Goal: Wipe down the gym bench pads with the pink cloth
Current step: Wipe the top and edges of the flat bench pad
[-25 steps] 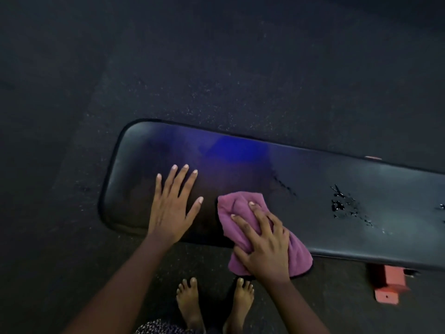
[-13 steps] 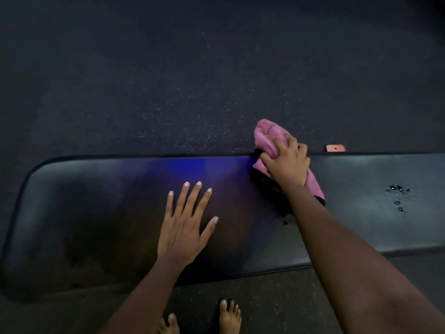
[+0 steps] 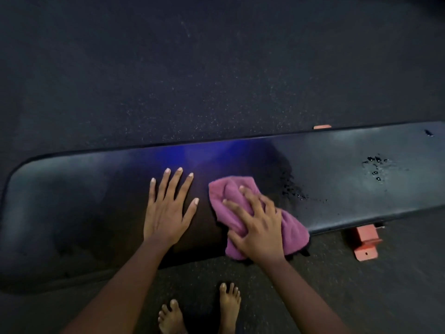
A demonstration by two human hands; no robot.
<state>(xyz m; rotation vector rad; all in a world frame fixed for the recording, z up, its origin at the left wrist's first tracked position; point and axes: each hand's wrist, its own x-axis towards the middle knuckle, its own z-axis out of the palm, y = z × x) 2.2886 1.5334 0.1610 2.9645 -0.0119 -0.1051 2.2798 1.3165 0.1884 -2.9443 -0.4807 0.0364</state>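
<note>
On the dark, speckled rubber floor (image 3: 192, 68) of a dim room, a long black bench pad (image 3: 337, 179) runs from left to right. Its vinyl is dull with a faint sheen, and a patch of blue light (image 3: 204, 153) is reflected along the far edge near the middle. The person stands at the near side, bare feet (image 3: 228, 302) on the floor close to the pad.

The left hand (image 3: 168, 208) lies flat on the pad, fingers straight and spread wide, holding nothing. Just to its right, the right hand (image 3: 257, 227) presses the pink cloth (image 3: 228, 191) onto the pad's near half, its fingers bent over the bunched fabric and gripping it. The cloth is crumpled, with one end reaching toward the middle of the pad and the other hanging over the near edge.

Beside the cloth, on its right, a trail of small droplets (image 3: 293, 191) glints on the vinyl. A second cluster of droplets (image 3: 375, 165) sits well apart, nearer the right end. An orange metal foot (image 3: 366, 239) sticks out from under the near edge on the right, and a small orange tab (image 3: 322, 127) shows past the far edge.

The pad's right end runs out of view, and its near left corner sinks into shadow, so the edge there is hard to trace. The frame under the pad is hidden apart from the orange pieces. The right hand is blurred, and its thumb is hard to make out. Both forearms and the heels of the feet are cut off at the bottom.
</note>
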